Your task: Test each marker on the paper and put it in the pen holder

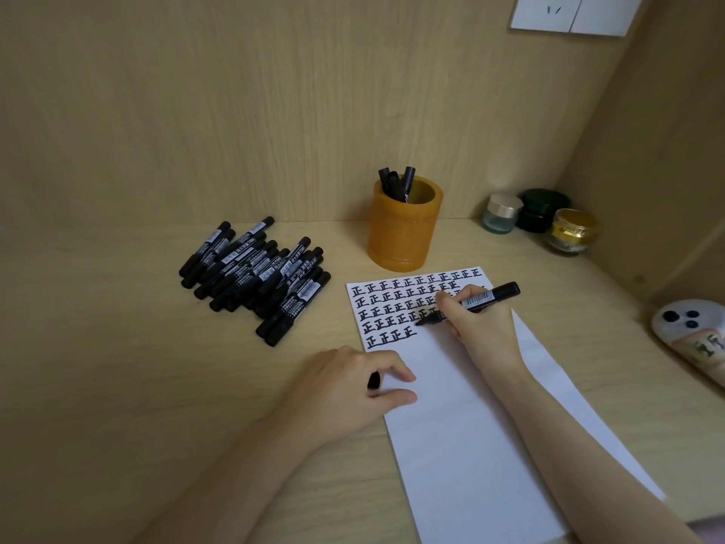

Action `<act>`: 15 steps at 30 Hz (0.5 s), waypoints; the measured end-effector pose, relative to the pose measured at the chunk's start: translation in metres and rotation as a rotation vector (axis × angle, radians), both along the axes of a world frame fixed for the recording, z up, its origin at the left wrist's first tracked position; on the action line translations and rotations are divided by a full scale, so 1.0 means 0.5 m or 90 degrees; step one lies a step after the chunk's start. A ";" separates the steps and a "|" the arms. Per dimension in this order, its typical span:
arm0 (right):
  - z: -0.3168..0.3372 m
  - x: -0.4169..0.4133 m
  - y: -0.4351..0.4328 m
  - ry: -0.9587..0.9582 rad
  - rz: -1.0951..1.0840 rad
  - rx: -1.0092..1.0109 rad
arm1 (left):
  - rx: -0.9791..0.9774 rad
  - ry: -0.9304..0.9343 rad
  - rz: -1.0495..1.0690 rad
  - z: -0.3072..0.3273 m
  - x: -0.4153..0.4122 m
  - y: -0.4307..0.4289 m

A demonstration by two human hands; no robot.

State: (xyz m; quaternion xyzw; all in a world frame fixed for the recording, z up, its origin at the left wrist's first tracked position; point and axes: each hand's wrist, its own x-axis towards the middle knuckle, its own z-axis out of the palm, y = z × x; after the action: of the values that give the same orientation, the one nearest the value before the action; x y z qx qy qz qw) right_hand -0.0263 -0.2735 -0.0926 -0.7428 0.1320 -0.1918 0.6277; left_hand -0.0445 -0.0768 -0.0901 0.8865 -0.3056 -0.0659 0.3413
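My right hand [480, 327] grips an uncapped black marker [476, 301], its tip touching the white paper [463, 426] just right of the last written character. Rows of black characters fill the paper's top part. My left hand [353, 382] rests on the paper's left edge, fingers curled around a black marker cap [374, 380]. An orange pen holder [404, 225] stands upright beyond the paper with a few black markers [398, 182] in it. A pile of several capped black markers [255, 278] lies on the desk to the left.
Three small jars [541, 221] stand in the back right corner. A pale phone-like object [690, 335] lies at the right edge. A wooden wall rises behind the desk, with white sockets [572, 11] at the top right.
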 end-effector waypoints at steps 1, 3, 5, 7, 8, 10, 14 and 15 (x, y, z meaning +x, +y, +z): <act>-0.001 0.000 0.000 0.001 0.002 -0.009 | 0.001 -0.002 0.000 0.001 -0.001 0.000; -0.001 0.000 0.000 0.004 0.003 -0.035 | 0.000 -0.007 0.002 0.001 -0.001 0.000; 0.000 -0.002 0.001 0.002 -0.006 -0.051 | -0.001 -0.011 0.004 0.000 -0.001 0.001; 0.002 -0.002 0.001 -0.001 -0.024 -0.054 | 0.002 -0.010 0.004 -0.001 -0.001 0.001; 0.003 -0.002 0.000 -0.001 -0.030 -0.054 | 0.002 -0.010 0.004 -0.001 -0.001 0.001; 0.004 -0.003 0.000 0.004 -0.034 -0.051 | -0.003 -0.013 0.005 -0.003 0.000 0.001; 0.003 -0.003 -0.002 0.006 -0.031 -0.022 | -0.004 -0.012 0.004 -0.005 0.002 0.002; 0.003 -0.003 -0.002 0.011 -0.029 -0.028 | -0.004 -0.014 0.003 -0.005 0.002 0.002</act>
State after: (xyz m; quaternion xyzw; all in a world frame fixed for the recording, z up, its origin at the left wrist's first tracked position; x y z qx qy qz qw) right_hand -0.0278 -0.2745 -0.0911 -0.7547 0.1500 -0.2024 0.6058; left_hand -0.0436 -0.0758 -0.0927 0.8870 -0.3072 -0.0544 0.3405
